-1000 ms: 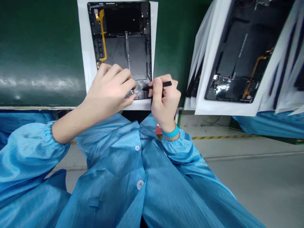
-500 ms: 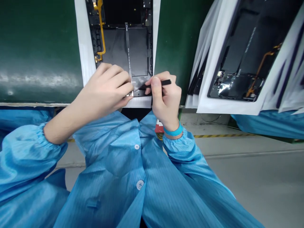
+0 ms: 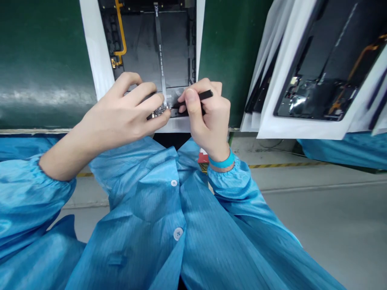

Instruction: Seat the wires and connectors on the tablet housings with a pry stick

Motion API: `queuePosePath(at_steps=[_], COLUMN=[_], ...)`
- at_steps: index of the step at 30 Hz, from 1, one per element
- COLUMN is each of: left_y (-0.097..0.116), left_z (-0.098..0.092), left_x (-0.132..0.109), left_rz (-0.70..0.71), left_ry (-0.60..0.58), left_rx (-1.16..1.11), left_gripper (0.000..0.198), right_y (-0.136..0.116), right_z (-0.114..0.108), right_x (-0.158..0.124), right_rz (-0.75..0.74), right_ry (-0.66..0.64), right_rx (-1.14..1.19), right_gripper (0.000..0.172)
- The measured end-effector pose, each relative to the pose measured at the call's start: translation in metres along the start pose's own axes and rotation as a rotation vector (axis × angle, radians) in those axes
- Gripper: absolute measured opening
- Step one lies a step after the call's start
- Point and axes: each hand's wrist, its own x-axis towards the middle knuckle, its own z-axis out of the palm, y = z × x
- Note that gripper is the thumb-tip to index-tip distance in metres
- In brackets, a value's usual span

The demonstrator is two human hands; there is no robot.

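Observation:
An opened tablet (image 3: 151,48) lies face down on a white sheet (image 3: 95,48), with dark internal panels, a yellow flex cable (image 3: 121,32) and a thin grey ribbon cable (image 3: 159,52) showing. Its near end is mostly hidden by my hands. My left hand (image 3: 121,112) pinches a small circuit board (image 3: 157,112) at the ribbon's lower end. My right hand (image 3: 208,117) grips a black spudger (image 3: 201,96), whose tip sits close to that board, beside my left fingertips.
A green belt surface (image 3: 45,60) runs on both sides of the sheet. Further opened tablets on white sheets (image 3: 314,68) stand tilted at the right. Below the belt's edge are a grey floor (image 3: 317,209) and a yellow-and-black floor stripe (image 3: 287,165).
The tablet and belt have shifted up and left in view. My hands have risen with them and sit closer together, and the spudger tip stays near the small board.

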Motion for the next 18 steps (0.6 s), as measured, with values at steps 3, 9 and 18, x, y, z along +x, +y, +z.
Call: queuePosePath(at_steps=[3, 9, 18], left_y=[0.000, -0.010, -0.027], left_z=[-0.002, -0.007, -0.011], left_x=[0.002, 0.007, 0.004], left_rz=[0.024, 0.053, 0.132], left_ry=[-0.017, -0.050, 0.020], left_rx=[0.036, 0.053, 0.066], left_gripper=[0.043, 0.052, 0.046], right_y=[0.000, 0.001, -0.001], right_z=[0.000, 0.001, 0.001], right_x=[0.000, 0.001, 0.002], right_rz=[-0.017, -0.030, -0.004], right_ry=[0.023, 0.024, 0.021], right_rx=[-0.004, -0.003, -0.021], right_gripper=[0.045, 0.047, 0.051])
